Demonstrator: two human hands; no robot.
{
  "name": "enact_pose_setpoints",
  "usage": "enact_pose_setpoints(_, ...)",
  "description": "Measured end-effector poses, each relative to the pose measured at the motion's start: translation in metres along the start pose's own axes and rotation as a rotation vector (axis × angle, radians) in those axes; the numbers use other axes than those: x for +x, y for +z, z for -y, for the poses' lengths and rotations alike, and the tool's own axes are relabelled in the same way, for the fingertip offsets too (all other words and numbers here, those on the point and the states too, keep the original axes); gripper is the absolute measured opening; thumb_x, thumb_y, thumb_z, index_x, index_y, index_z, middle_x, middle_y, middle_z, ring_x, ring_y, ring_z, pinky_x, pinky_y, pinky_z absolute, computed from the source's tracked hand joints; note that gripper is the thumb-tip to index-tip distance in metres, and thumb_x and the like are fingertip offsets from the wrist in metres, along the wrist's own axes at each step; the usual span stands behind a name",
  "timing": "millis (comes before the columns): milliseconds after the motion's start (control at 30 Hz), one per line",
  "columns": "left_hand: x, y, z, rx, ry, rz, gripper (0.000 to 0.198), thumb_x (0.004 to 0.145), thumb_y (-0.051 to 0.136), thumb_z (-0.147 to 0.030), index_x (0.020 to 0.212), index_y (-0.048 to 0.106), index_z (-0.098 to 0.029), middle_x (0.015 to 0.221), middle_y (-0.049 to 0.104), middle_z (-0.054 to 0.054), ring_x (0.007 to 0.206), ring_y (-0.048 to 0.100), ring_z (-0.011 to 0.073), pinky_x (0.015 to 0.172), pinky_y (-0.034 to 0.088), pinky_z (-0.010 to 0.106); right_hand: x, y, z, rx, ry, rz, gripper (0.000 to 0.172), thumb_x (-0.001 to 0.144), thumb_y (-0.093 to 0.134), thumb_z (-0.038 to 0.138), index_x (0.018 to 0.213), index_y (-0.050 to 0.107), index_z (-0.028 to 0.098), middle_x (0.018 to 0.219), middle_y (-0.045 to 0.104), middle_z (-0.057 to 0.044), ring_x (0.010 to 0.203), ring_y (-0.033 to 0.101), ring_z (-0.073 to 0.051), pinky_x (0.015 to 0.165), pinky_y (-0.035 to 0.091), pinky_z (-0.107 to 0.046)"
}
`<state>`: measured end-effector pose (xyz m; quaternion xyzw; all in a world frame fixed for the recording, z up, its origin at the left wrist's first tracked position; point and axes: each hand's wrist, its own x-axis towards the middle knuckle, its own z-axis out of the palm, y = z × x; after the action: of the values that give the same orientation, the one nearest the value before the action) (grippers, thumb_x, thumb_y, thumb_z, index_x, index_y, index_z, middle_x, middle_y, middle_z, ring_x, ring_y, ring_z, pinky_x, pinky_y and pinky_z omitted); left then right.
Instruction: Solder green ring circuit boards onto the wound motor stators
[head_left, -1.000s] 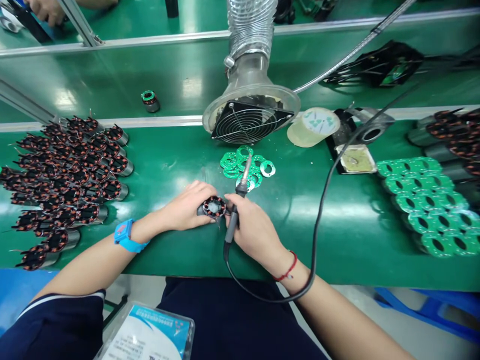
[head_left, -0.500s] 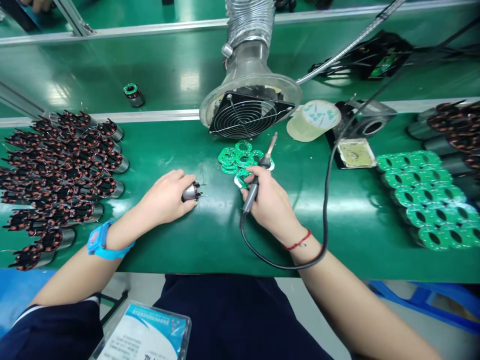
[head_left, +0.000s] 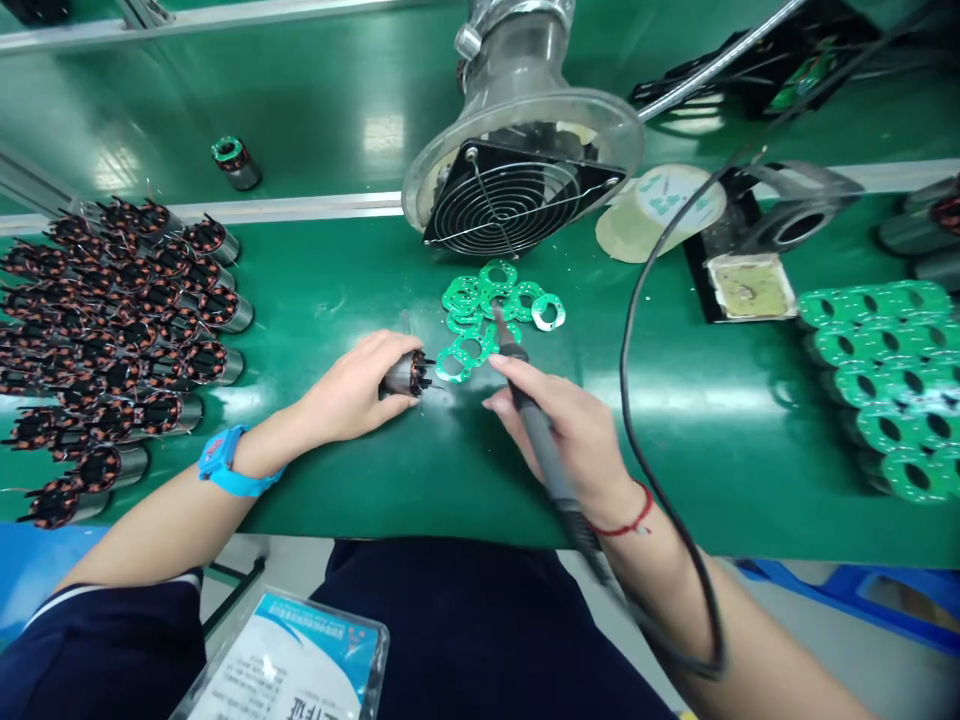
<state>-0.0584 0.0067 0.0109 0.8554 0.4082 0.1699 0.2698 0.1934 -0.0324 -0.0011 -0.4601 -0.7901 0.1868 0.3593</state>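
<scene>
My left fingers (head_left: 394,346) grip the motor coil (head_left: 403,373), tipped sideways between the counter's (head_left: 450,490) front and back edges, beside green rings (head_left: 480,320); my right fingers (head_left: 529,376) hold the soldering iron (head_left: 541,435). I'd judge this lining-up; next calls for steadiness.

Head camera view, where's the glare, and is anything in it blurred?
In the head view, glare whitens the green tabletop beside the right hand and spots the back panel; also in the head view, the soldering iron looks smeared toward its cable end.
</scene>
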Motion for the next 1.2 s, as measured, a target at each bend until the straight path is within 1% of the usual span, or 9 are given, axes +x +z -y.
enact_pose_setpoints(133, 0.003, 0.002, -0.003, -0.001, 0.042, -0.019, 0.041, 0.088, 0.064, -0.024, 0.125, 0.047, -0.017, 0.122, 0.060, 0.013, 0.114, 0.055, 0.0256, 0.098, 0.048, 0.043, -0.017, -0.002, -0.001, 0.130, 0.089, -0.144, 0.023, 0.093, 0.060, 0.029, 0.115, 0.063, 0.025, 0.095, 0.074, -0.005, 0.073, 0.070, -0.018, 0.064, 0.057, -0.032)
enact_pose_setpoints(233, 0.004, 0.006, -0.002, 0.020, 0.045, -0.039, 0.043, 0.087, 0.065, -0.023, 0.125, 0.047, -0.016, 0.122, 0.059, 0.013, 0.113, 0.055, 0.0254, 0.097, 0.047, 0.042, -0.030, 0.005, -0.007, 0.193, 0.174, -0.244, 0.019, 0.089, 0.065, 0.027, 0.107, 0.065, 0.024, 0.094, 0.073, -0.005, 0.069, 0.070, -0.017, 0.063, 0.058, -0.031)
enact_pose_setpoints(267, 0.004, 0.007, -0.002, 0.026, 0.048, -0.043, 0.043, 0.086, 0.066, -0.022, 0.125, 0.047, -0.015, 0.122, 0.060, 0.013, 0.113, 0.055, 0.0253, 0.097, 0.047, 0.042, -0.032, 0.006, -0.009, 0.198, 0.200, -0.258, 0.018, 0.088, 0.065, 0.028, 0.105, 0.065, 0.023, 0.093, 0.073, -0.004, 0.068, 0.070, -0.016, 0.063, 0.058, -0.031)
enact_pose_setpoints(400, 0.005, 0.009, -0.001, 0.035, 0.051, -0.058, 0.043, 0.086, 0.066, -0.023, 0.124, 0.048, -0.015, 0.121, 0.060, 0.013, 0.112, 0.055, 0.0251, 0.097, 0.047, 0.041, -0.035, 0.008, -0.013, 0.206, 0.282, -0.225, 0.015, 0.088, 0.064, 0.034, 0.098, 0.067, 0.022, 0.083, 0.072, -0.002, 0.063, 0.069, -0.015, 0.057, 0.057, -0.029)
enact_pose_setpoints(533, 0.005, 0.009, -0.002, 0.028, 0.052, -0.066, 0.042, 0.086, 0.066, -0.025, 0.123, 0.048, -0.018, 0.120, 0.060, 0.011, 0.111, 0.055, 0.0253, 0.096, 0.047, 0.042, -0.031, 0.006, -0.010, 0.236, 0.298, -0.206, 0.012, 0.088, 0.065, 0.032, 0.094, 0.067, 0.022, 0.074, 0.070, 0.000, 0.057, 0.067, -0.014, 0.053, 0.054, -0.027)
enact_pose_setpoints(733, 0.006, 0.010, -0.003, 0.049, 0.022, -0.071, 0.042, 0.087, 0.064, -0.027, 0.124, 0.047, -0.019, 0.120, 0.059, 0.011, 0.112, 0.055, 0.0260, 0.096, 0.047, 0.044, -0.034, 0.008, -0.012, 0.264, 0.370, -0.223, 0.014, 0.088, 0.065, 0.034, 0.097, 0.067, 0.023, 0.078, 0.070, 0.000, 0.058, 0.066, -0.014, 0.052, 0.054, -0.027)
enact_pose_setpoints(1033, 0.008, 0.011, -0.003, 0.077, 0.027, -0.055, 0.041, 0.087, 0.062, -0.025, 0.125, 0.048, -0.018, 0.121, 0.058, 0.012, 0.113, 0.054, 0.0263, 0.096, 0.047, 0.044, -0.036, 0.007, -0.013, 0.239, 0.361, -0.204, 0.014, 0.088, 0.066, 0.032, 0.098, 0.067, 0.023, 0.072, 0.069, 0.002, 0.055, 0.066, -0.013, 0.050, 0.054, -0.026)
enact_pose_setpoints(1133, 0.008, 0.012, -0.004, 0.086, 0.020, -0.045, 0.042, 0.087, 0.062, -0.024, 0.126, 0.048, -0.019, 0.122, 0.057, 0.012, 0.113, 0.054, 0.0264, 0.096, 0.047, 0.045, -0.034, 0.004, -0.009, 0.167, 0.292, -0.194, 0.014, 0.088, 0.064, 0.033, 0.097, 0.067, 0.022, 0.072, 0.070, 0.000, 0.054, 0.067, -0.014, 0.050, 0.055, -0.026)
enact_pose_setpoints(1200, 0.008, 0.012, -0.004, 0.089, 0.022, -0.045, 0.041, 0.087, 0.062, -0.024, 0.126, 0.048, -0.019, 0.122, 0.057, 0.011, 0.112, 0.054, 0.0263, 0.096, 0.047, 0.044, -0.031, 0.002, -0.005, 0.072, 0.192, -0.188, 0.010, 0.088, 0.064, 0.031, 0.092, 0.066, 0.023, 0.073, 0.072, -0.001, 0.056, 0.068, -0.015, 0.053, 0.057, -0.028)
